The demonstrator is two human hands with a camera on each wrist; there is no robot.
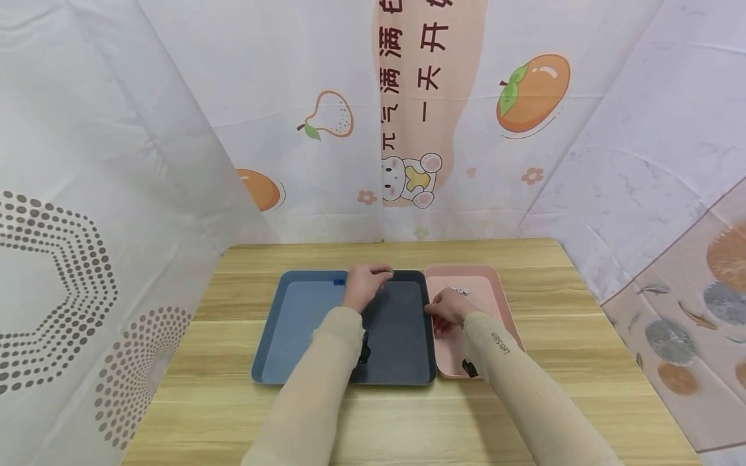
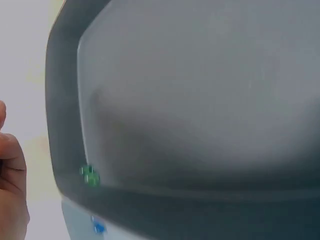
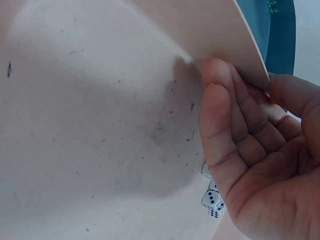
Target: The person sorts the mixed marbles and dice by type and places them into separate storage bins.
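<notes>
My left hand (image 1: 362, 285) is over the far part of the dark grey tray (image 1: 402, 349), its fingertips pinching a small greenish piece (image 1: 391, 272) that looks like a die. Only part of this hand (image 2: 12, 185) shows in the left wrist view. Green dice (image 2: 90, 176) lie in that tray's corner. At the pink tray (image 1: 501, 285), my right hand (image 1: 450, 309) holds the left rim, thumb outside and fingers inside, as the right wrist view shows. White dice (image 3: 212, 199) with blue dots sit in the pink tray, partly hidden by the hand.
Left of the dark tray stands a blue tray (image 1: 303, 336) with blue dice (image 1: 339, 282) at its far side. All three trays stand side by side on a wooden table (image 1: 210, 362). Printed cloth (image 1: 256, 84) hangs behind and beside the table.
</notes>
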